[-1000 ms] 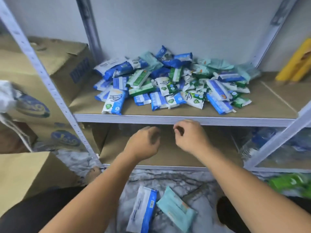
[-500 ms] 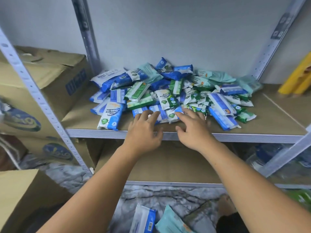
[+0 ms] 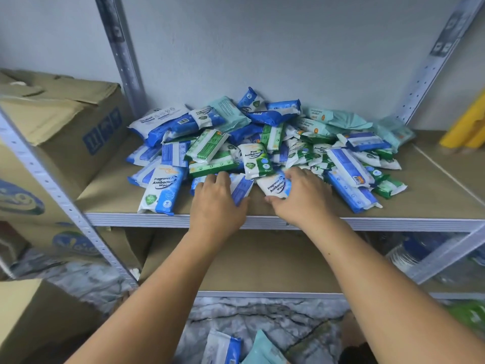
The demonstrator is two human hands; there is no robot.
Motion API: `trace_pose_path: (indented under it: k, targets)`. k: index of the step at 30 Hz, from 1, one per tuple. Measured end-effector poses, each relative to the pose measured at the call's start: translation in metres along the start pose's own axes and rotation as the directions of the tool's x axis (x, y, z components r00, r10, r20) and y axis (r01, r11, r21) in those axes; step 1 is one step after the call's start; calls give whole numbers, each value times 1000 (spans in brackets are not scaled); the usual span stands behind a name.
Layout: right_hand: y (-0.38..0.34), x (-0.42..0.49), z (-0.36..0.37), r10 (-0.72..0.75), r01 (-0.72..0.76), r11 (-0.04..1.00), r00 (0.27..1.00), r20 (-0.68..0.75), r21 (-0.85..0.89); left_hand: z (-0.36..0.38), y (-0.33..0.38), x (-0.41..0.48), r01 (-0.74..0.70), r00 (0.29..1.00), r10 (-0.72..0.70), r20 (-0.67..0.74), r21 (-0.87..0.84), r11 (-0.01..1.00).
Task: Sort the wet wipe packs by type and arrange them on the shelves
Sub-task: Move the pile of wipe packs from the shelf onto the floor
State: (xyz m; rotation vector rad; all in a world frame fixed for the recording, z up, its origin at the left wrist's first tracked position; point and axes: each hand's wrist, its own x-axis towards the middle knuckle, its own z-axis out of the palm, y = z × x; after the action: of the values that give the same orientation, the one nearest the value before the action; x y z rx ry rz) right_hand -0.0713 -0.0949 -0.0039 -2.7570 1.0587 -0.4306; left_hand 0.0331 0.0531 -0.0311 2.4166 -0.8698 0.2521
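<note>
**On a metal shelf: two hands reach into a mixed heap of wipe packs**

Two bare forearms stretch from the near edge of the picture to a tan shelf (image 3: 433, 200). In its middle lies a loose heap of wipe packs (image 3: 262, 137), with blue, green and pale teal ones jumbled together and nothing sorted yet. The left hand (image 3: 217, 203) lies over a blue pack (image 3: 242, 186) at the heap's near edge; whether it has taken hold cannot be told. The right hand (image 3: 301, 198) grasps a blue-and-white pack (image 3: 275, 185), thumb under its near end and fingers over the top. A green pack (image 3: 254, 158) leans just beyond both. A cardboard box (image 3: 65, 122) stands to the left. Two stray packs (image 3: 223, 348) lie on the floor, nearest of all.

The likely risk is that both packs sit under others at the heap's foot, close to the shelf lip. A quick pull could start the glossy pile sliding over the near edge. The blue designs also look alike, so types could get mixed.
</note>
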Motion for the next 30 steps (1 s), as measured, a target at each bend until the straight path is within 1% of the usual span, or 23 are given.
trace_pose_path:
  k: [3, 6, 10, 13, 14, 16, 19, 22, 23, 26, 30]
  targets:
    - [-2, -1, -1, 0, 0, 1000, 1000, -1, -4, -4, 1, 0, -28, 1000, 28, -4, -27, 999]
    - [-2, -9, -8, 21, -22, 1000, 1000, 23, 18, -10, -3, -4, -7, 1000, 8, 4, -78, 997]
    - [4, -27, -21, 10, -9, 1000, 1000, -15, 27, -21, -9, -21, -45, 999, 41, -36, -94, 995]
    - [9, -51, -33, 8, -5, 998, 999, -45, 61, -35, -12, -43, -41, 999, 39, -24, -138, 990]
    - [10, -61, -35, 0, 5, 997, 998, -67, 79, -40, -13, -53, -25, 1000, 26, 3, -157, 987]
    - [12, -84, -36, -11, 27, 989, 994, -108, 145, -49, -15, -75, 24, 995, -4, 102, -196, 980]
    - [15, -120, -23, 19, 3, 968, 996, -83, 249, -50, -18, -108, 58, 968, -8, 249, -196, 979]
    - [23, -151, 8, 43, -22, 966, 996, -74, 256, -30, -28, -131, 95, 936, -26, 351, -182, 979]
    - [28, -159, 21, 56, -44, 967, 998, -42, 252, -19, -33, -137, 110, 923, -38, 383, -167, 980]
    - [47, -180, 66, 130, -156, 968, 982, 138, 194, 19, -52, -151, 163, 864, -99, 493, -90, 982]
    - [68, -203, 133, 263, -314, 943, 906, 332, 110, 72, -78, -174, 255, 788, -192, 585, -26, 967]
